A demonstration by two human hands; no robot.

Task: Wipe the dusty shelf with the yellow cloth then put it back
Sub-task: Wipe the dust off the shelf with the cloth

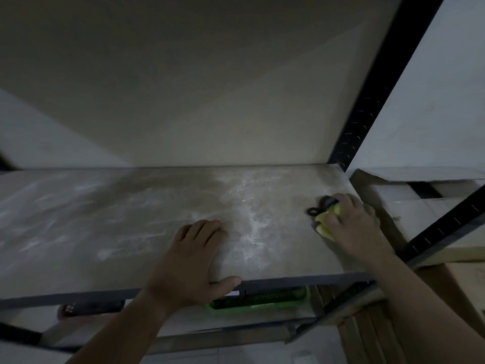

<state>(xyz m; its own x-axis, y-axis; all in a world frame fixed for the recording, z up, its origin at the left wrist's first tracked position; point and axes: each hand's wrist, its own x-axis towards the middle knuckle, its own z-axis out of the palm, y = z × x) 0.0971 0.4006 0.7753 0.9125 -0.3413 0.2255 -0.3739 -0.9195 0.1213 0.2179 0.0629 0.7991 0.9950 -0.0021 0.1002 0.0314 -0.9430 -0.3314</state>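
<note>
Dim room, pale wall (pixel 433 106), black slotted rack upright (pixel 378 93).

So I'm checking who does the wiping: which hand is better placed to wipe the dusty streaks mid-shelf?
Right. The right hand already presses the yellow cloth onto the shelf beside the streaks; the left hand lies flat, empty, bracing at the front edge.

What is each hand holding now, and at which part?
The right hand presses the bunched yellow cloth under its fingers on the shelf. The left hand holds nothing; it rests flat at the shelf's front edge.
</note>
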